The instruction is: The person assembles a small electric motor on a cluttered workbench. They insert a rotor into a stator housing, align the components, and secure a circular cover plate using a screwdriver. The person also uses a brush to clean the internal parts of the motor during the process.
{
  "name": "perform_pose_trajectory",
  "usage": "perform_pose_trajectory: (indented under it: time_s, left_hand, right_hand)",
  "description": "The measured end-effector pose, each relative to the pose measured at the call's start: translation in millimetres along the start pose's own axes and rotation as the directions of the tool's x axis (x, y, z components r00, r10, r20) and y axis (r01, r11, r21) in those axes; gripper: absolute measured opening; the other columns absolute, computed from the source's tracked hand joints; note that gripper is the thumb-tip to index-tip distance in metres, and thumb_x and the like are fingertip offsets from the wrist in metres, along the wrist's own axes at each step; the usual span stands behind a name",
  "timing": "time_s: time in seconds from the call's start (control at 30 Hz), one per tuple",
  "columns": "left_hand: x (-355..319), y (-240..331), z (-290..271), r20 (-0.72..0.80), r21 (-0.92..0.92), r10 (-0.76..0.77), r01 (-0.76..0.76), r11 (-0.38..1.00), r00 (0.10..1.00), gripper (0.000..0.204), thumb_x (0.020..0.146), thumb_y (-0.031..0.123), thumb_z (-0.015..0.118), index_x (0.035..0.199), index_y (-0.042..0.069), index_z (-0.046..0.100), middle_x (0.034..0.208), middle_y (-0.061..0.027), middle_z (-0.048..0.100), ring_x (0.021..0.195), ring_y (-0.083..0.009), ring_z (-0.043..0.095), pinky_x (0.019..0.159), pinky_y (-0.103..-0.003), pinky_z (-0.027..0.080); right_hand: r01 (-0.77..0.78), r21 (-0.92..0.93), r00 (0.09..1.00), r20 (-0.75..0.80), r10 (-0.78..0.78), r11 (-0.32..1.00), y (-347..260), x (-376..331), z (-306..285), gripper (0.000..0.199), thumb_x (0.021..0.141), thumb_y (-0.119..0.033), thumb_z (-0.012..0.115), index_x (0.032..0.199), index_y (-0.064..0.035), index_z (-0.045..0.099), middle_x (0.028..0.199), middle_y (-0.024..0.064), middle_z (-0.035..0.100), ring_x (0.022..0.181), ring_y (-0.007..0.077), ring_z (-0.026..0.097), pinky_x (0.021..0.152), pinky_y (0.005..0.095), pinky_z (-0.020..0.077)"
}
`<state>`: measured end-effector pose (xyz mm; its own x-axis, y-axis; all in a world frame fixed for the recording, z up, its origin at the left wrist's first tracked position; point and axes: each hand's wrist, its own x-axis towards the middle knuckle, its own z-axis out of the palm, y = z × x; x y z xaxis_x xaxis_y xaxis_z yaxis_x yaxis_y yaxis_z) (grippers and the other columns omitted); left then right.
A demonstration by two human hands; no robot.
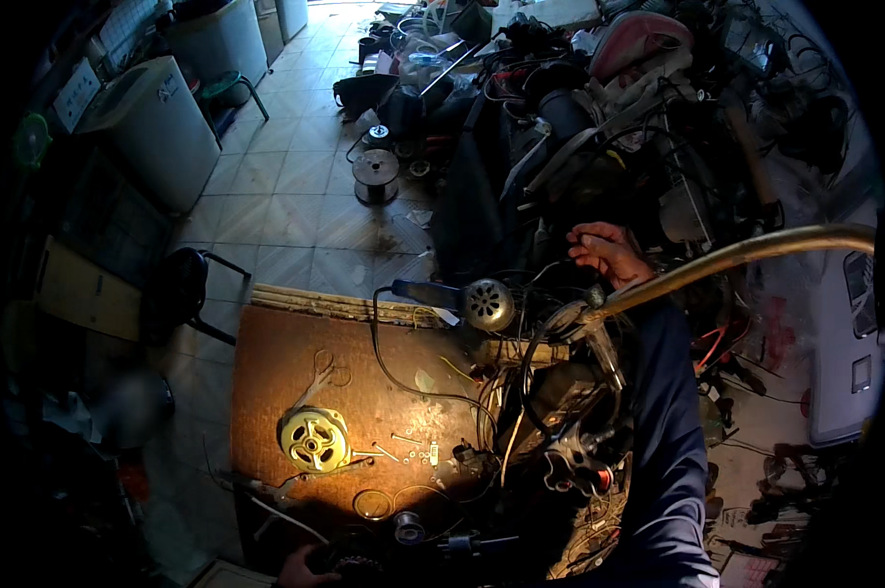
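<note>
- Dark-blue sleeve point(669, 431) of the right arm runs up from the lower edge, past the right edge of the brown wooden workbench point(286, 363).
- Right hand point(607, 253) is beyond the bench's far right corner, fingers curled together, pinching a thin dark wire point(550, 269). Grip detail is too small to confirm.
- Left hand point(300, 570) sits at the bench's near edge, only partly in view, against a dark toothed part point(359, 568). Can't tell if it's closed or loose.
- Curved brass-coloured lamp arm point(746, 253) comes in from the right and ends just beside the right hand, over the bench's right side.
- Round silver perforated metal cap point(488, 304) lies near the far edge, touching a blue-handled tool point(423, 292).
- Yellow round motor end plate point(313, 438) lies left of centre on the bench, lit.
- Small screws and bolts point(408, 449) are scattered near the middle, just right of the plate.
- Tangle of black cables and a dark motor housing point(560, 392) fills the right side.
- Black wire spool point(376, 174) stands on the tiled floor, well beyond the far edge.
- Black stool point(183, 289) stands off the bench's far left corner.
</note>
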<state>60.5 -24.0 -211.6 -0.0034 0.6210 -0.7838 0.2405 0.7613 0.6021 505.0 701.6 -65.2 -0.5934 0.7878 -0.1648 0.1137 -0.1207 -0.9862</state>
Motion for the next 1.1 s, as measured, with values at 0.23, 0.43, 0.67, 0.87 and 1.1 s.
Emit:
perform_pose_trajectory:
  time_s: [0.23,0.43,0.67,0.87,1.1]
  left_hand:
    - [-4.4,-10.2,3.9,-0.003,0.069,-0.170,0.170,0.983,0.985,0.118,0.066,0.063,0.095,0.156,0.003,0.048,0.151,-0.0242,0.056,0.142,-0.0419,0.052,0.116,-0.056,0.046]
    - [-12.1,-4.8,0.2,0.036,0.025,-0.151,0.150,0.988,0.988,0.119,0.066,0.068,0.093,0.156,0.005,0.048,0.154,-0.0241,0.053,0.144,-0.0415,0.049,0.118,-0.057,0.044]
    - [-10.6,-5.7,11.6,-0.056,0.160,-0.210,0.216,0.963,0.976,0.114,0.068,0.067,0.092,0.155,0.007,0.049,0.155,-0.0220,0.052,0.144,-0.0446,0.047,0.117,-0.059,0.045]
    - [-2.8,-51.2,19.0,-0.074,0.067,-0.040,0.045,0.997,0.996,0.110,0.069,0.064,0.094,0.153,0.006,0.052,0.149,-0.0208,0.059,0.138,-0.0409,0.055,0.114,-0.057,0.048]
    - [1.4,-33.4,11.8,-0.040,0.041,-0.124,0.126,0.991,0.991,0.113,0.066,0.063,0.096,0.153,0.006,0.053,0.147,-0.0200,0.061,0.136,-0.0388,0.057,0.114,-0.057,0.049]
  right_hand:
    - [-0.168,-0.540,0.983,-0.155,0.099,0.825,1.1,58.9,33.8,0.033,0.104,-0.021,0.070,0.125,0.0045,0.068,0.107,0.0187,0.074,0.095,0.0278,0.076,0.075,0.0440,0.0663]
    - [-0.195,-0.979,0.979,-0.198,-0.055,0.051,24.8,93.2,41.7,0.050,0.092,-0.050,0.078,0.090,-0.0006,0.074,0.077,0.0210,0.072,0.072,0.0397,0.074,0.061,0.0536,0.0569]
    - [-0.276,-0.961,0.950,-0.278,-0.140,0.035,23.5,89.3,77.8,0.055,0.083,-0.053,0.083,0.083,0.0011,0.074,0.086,0.0264,0.073,0.081,0.0460,0.071,0.071,0.0556,0.0544]
    - [-0.276,-0.914,0.946,-0.313,-0.082,0.298,25.0,85.4,70.9,0.051,0.072,-0.050,0.090,0.076,-0.0005,0.076,0.075,0.0209,0.073,0.071,0.0387,0.072,0.066,0.0479,0.0545]
    - [-0.128,-0.843,0.926,-0.290,-0.241,0.523,28.9,80.6,59.6,0.039,0.074,-0.035,0.091,0.086,-0.0009,0.077,0.078,0.0142,0.077,0.069,0.0240,0.074,0.065,0.0388,0.0564]
